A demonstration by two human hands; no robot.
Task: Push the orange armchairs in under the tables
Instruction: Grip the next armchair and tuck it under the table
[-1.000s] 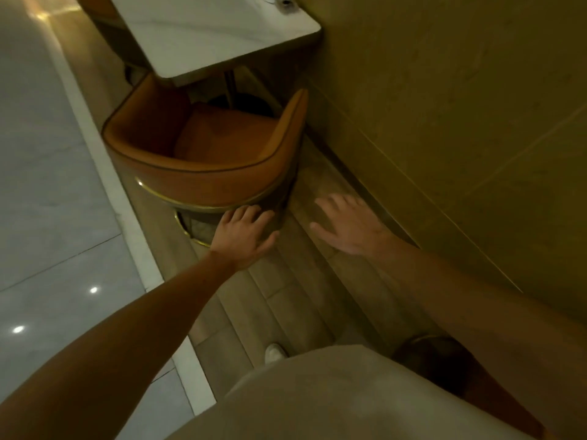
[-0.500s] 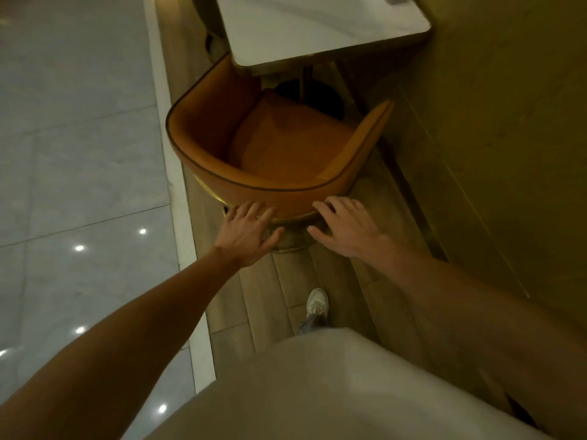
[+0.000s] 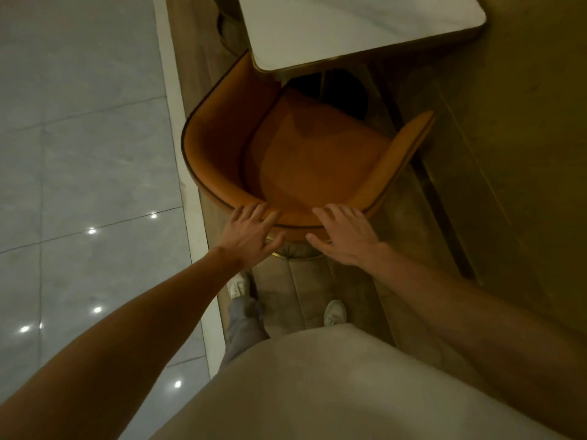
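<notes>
The orange armchair (image 3: 317,154), reached for a second ago, is now pressed by the left hand (image 3: 251,233) and right hand (image 3: 344,235), fingers flat, nothing gripped, ready for pushing under the bench (image 3: 349,27).

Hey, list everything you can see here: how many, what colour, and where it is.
armchair: one, orange, on the wood floor, one arm under the table corner
table: one, white top with gold edge, top of view, beside the wall
table base: one, dark, below the table top
wood floor: one strip, brown, under chair and feet
tiled floor: grey, glossy, to the left
border strip: one, white, between tiles and wood
wall: beige panels, to the right
shoes: two, white, behind the chair
trousers: grey, above one shoe
shirt: one, pale beige, bottom of view
left hand: one, fingers straight, on the chair's back rim
right hand: one, fingers straight, on the same rim
</notes>
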